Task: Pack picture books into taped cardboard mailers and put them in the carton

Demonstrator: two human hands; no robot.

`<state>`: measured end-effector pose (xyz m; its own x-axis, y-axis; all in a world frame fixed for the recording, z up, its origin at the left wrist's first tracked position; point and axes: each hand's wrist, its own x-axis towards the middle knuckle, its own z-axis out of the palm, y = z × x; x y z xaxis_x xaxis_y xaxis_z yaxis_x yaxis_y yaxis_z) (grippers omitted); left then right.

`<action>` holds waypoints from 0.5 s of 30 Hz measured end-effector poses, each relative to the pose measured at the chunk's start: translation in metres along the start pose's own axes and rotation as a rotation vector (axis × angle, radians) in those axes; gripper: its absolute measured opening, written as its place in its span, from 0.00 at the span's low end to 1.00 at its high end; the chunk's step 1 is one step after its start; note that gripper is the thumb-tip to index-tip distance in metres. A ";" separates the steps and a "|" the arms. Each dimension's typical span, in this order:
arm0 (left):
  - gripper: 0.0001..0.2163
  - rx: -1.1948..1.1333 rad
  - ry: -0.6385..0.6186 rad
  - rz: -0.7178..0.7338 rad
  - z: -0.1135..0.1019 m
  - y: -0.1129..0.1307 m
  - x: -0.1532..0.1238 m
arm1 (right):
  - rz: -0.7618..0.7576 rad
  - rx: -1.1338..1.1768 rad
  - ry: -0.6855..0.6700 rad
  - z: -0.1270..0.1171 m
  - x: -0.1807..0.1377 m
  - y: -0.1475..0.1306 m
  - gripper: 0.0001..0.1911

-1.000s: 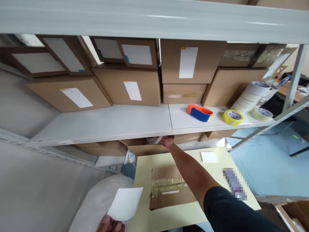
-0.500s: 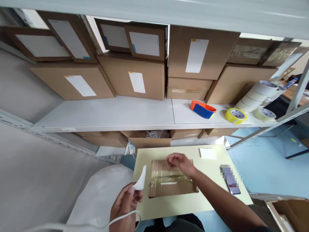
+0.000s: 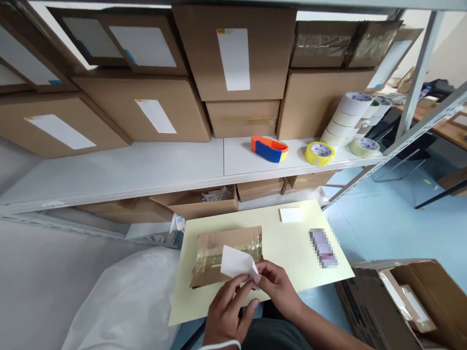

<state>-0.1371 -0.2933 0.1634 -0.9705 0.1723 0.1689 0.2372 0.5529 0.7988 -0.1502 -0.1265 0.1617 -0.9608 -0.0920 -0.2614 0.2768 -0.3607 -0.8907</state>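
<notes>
A white paper label (image 3: 237, 262) is held between my two hands, its far end curling up over the cardboard box. My left hand (image 3: 231, 304) grips its near edge from the left, and my right hand (image 3: 275, 284) pinches the corner at its right end. Beneath and beyond the label lies a flat cardboard box (image 3: 211, 240) banded with shiny clear tape, its front right part hidden by the label and hands. The box rests on a pale yellow table (image 3: 284, 248).
On the table's right side are a white pad (image 3: 291, 215) and a phone (image 3: 324, 248). Tape rolls (image 3: 320, 153) and a blue-orange band (image 3: 269, 149) sit on the shelf (image 3: 175, 160) under stacked boxes. An open carton (image 3: 419, 291) stands at lower right, a white bag (image 3: 127, 296) at left.
My right hand has come back from above the box to the label's right end. My left hand has brought the label rightward, in front of the box. The view has turned right.
</notes>
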 end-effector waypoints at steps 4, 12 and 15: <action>0.21 0.005 0.155 -0.195 0.000 -0.006 0.012 | 0.021 -0.016 -0.009 -0.027 -0.015 0.001 0.22; 0.25 -0.483 -0.153 -0.696 -0.013 -0.022 0.026 | 0.049 -0.086 -0.119 -0.045 -0.029 0.009 0.22; 0.21 -0.417 -0.092 -0.668 -0.010 -0.026 0.021 | 0.070 -0.197 -0.093 -0.048 -0.018 0.020 0.22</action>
<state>-0.1645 -0.3120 0.1514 -0.8897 -0.0114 -0.4564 -0.4480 0.2153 0.8678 -0.1267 -0.0871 0.1308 -0.9336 -0.1993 -0.2976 0.3311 -0.1629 -0.9294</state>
